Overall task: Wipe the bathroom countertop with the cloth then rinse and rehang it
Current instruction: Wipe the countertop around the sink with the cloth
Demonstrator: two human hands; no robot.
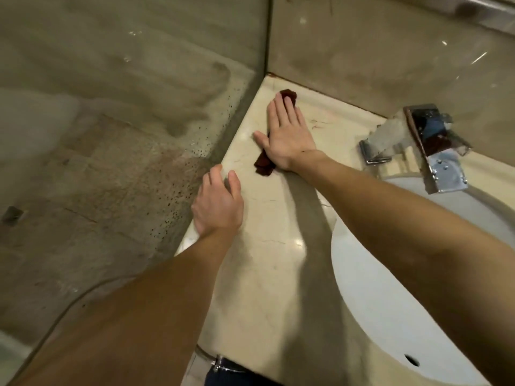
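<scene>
A dark maroon cloth (pixel 263 162) lies folded on the cream marble countertop (pixel 267 246), near its far left corner. My right hand (pixel 287 132) presses flat on top of it, fingers together and stretched toward the corner; only the cloth's two ends show past the hand. My left hand (pixel 218 203) rests on the counter's left edge, fingers loosely curled over it, holding nothing.
A white oval sink (pixel 390 302) is set into the counter at the right, with a chrome faucet (pixel 429 151) behind it. A spotted glass shower panel (pixel 139 162) runs along the counter's left edge. Beige stone walls (pixel 376 51) meet at the corner.
</scene>
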